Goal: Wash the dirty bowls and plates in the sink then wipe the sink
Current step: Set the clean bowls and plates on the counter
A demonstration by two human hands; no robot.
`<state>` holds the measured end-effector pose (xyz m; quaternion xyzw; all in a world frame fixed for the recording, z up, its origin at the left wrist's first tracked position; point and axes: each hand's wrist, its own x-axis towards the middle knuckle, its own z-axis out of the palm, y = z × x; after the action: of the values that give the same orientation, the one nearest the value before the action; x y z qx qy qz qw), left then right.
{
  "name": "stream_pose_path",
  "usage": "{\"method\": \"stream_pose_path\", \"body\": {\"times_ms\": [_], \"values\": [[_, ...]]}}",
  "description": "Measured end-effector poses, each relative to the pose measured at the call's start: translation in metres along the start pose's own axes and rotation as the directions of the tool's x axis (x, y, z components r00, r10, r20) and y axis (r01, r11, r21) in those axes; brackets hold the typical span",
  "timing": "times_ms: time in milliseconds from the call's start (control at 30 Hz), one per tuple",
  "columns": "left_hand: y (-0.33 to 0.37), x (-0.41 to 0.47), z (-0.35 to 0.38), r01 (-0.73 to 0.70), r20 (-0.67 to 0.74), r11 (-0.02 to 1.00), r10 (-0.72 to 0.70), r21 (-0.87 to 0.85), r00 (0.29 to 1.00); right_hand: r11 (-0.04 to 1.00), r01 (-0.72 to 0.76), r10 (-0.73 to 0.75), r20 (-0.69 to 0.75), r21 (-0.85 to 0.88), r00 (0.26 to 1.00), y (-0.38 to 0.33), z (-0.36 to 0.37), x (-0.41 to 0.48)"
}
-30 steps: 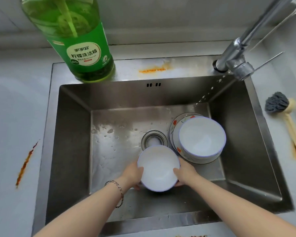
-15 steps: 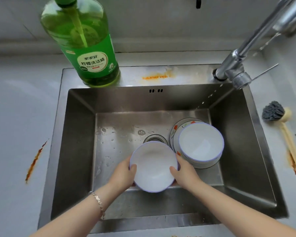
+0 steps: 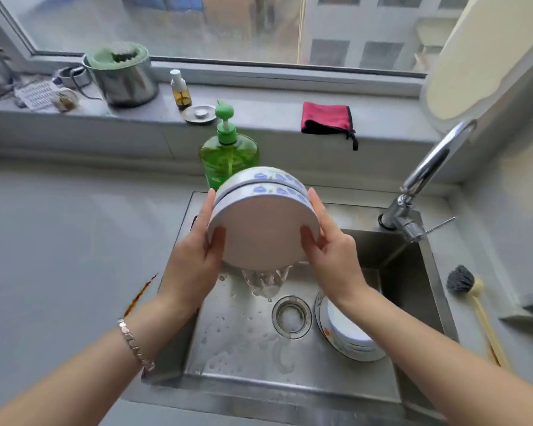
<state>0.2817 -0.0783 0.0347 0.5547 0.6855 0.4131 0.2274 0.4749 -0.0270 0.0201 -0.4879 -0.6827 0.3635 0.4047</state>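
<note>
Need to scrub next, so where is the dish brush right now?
In the head view, the dish brush lies on the counter to the right of the sink, nearer than the tap, its dark bristle head pointing away from the person.

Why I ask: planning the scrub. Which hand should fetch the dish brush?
Right, probably: the dish brush lies on the counter beyond the right hand; the left hand could hold the bowls.

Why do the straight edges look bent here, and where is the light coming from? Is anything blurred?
Head view: the wide-angle lens bows the window frame and the sink rim; soft daylight enters through that window, leaving no hard shadows; the faucet carries bright glare; the water spilling from the stacked bowls is smeared; the buildings outside look hazy.
</note>
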Motion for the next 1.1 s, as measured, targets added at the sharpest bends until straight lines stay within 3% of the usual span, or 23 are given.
{"method": "stream_pose_path", "body": {"times_ms": [100, 367, 633, 767, 900, 1000, 1100], "values": [[0.008, -0.001, -0.015, -0.097, -0.094, 0.995, 0.098, 0.02, 0.991, 0.99, 0.14, -0.141, -0.035, -0.007, 0.989, -0.016, 0.003, 0.009], [0.013, -0.014, -0.03, -0.317, -0.225, 0.944, 0.33, 0.093, 0.917, 0.942, 0.334, -0.33, -0.078, 0.038, 0.941, -0.032, 0.006, 0.01], [0.013, -0.03, -0.016, -0.336, -0.282, 0.934, 0.357, 0.124, 0.89, 0.912, 0.407, -0.402, -0.088, 0.048, 0.912, -0.02, 0.0, -0.001], [0.005, -0.044, -0.009, -0.257, -0.255, 0.963, 0.269, 0.08, 0.929, 0.935, 0.352, -0.352, -0.018, 0.048, 0.936, -0.01, 0.0, -0.011], [-0.003, -0.051, -0.016, 0.031, -0.138, 0.999, -0.027, 0.029, 0.99, 0.994, 0.106, -0.107, 0.114, 0.016, 0.988, -0.013, 0.012, -0.022], [-0.033, -0.045, -0.033, 0.204, -0.006, 0.977, -0.204, 0.069, 0.979, 0.998, -0.058, 0.065, 0.237, -0.036, 0.969, -0.016, 0.038, -0.021], [-0.07, -0.031, -0.063, 0.281, 0.086, 0.956, -0.289, 0.089, 0.954, 0.982, -0.18, 0.186, 0.333, -0.049, 0.925, -0.024, 0.081, -0.013]]}}
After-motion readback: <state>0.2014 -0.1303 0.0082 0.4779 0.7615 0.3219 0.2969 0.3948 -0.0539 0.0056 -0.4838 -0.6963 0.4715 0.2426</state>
